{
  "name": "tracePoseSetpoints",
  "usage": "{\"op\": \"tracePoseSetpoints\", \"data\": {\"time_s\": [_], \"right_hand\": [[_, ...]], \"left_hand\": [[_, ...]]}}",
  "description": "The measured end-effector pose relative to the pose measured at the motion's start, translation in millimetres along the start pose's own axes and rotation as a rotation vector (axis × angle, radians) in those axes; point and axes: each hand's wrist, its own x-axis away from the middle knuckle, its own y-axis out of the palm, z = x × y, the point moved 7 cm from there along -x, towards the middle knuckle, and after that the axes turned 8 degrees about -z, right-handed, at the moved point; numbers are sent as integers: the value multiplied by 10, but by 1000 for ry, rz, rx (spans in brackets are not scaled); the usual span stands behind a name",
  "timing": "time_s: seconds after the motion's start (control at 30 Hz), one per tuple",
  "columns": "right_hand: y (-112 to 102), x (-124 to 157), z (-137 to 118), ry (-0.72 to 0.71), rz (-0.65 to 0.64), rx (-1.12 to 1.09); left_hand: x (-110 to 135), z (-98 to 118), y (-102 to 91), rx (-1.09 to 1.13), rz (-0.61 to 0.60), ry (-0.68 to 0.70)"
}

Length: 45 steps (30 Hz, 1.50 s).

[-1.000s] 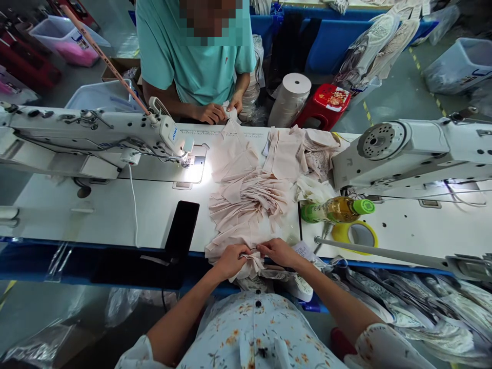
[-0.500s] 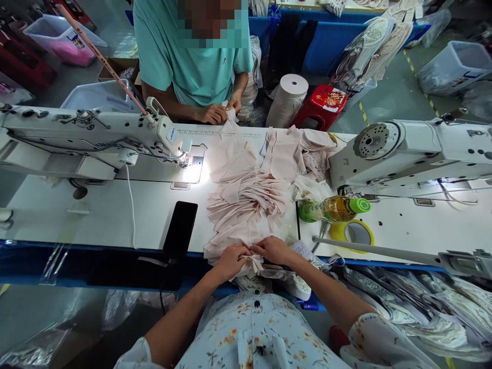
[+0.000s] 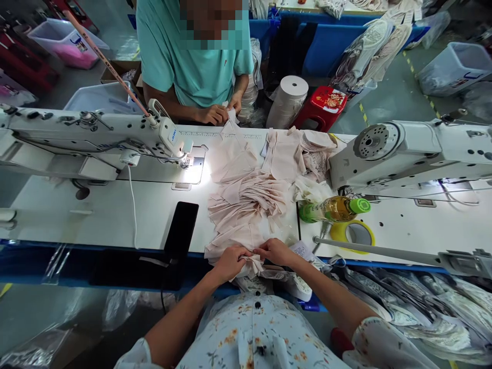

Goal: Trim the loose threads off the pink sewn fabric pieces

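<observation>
White counter (image 3: 96,215) spanning the view, carrying two sewing machines: one at left (image 3: 88,136), one at right (image 3: 407,151). A co-worker in a teal shirt (image 3: 192,56) stands at the far edge, both hands on a fabric strip. Heap of pale pink fabric pieces (image 3: 246,200) at centre, running from the far edge to the near edge. Beside it, a black phone (image 3: 181,229) to the left; a bottle with green cap (image 3: 334,209) lying on its side and a yellow tape roll (image 3: 353,233) to the right. At the near edge, left hand (image 3: 229,262) and right hand (image 3: 274,251), fingertips nearly meeting, each pinched closed on one small fabric piece (image 3: 251,264) at the foot of the heap.
</observation>
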Motion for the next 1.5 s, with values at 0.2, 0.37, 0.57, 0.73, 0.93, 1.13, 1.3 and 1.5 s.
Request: {"op": "tracePoseSetpoints", "data": {"time_s": [0.2, 0.37, 0.57, 0.73, 0.93, 1.13, 1.3, 1.5], "right_hand": [[60, 6, 105, -2, -37, -100], [83, 1, 107, 9, -66, -145], [76, 33, 63, 11, -75, -196], [115, 44, 105, 20, -64, -254], [-82, 147, 187, 35, 91, -305], [-180, 159, 209, 231, 459, -109], [175, 130, 223, 171, 390, -224], [-16, 191, 353, 206, 546, -300]], "left_hand": [[-16, -29, 40, -5, -11, 14], [-13, -15, 36, -10, -20, 19], [4, 9, 30, -11, -25, 24], [-13, -8, 40, -12, -30, 18], [97, 165, 12, 5, -95, 73], [141, 406, -26, -11, -123, 150], [-82, 323, -148, -109, 5, 89], [-216, 306, -178, -235, 17, 94]]}}
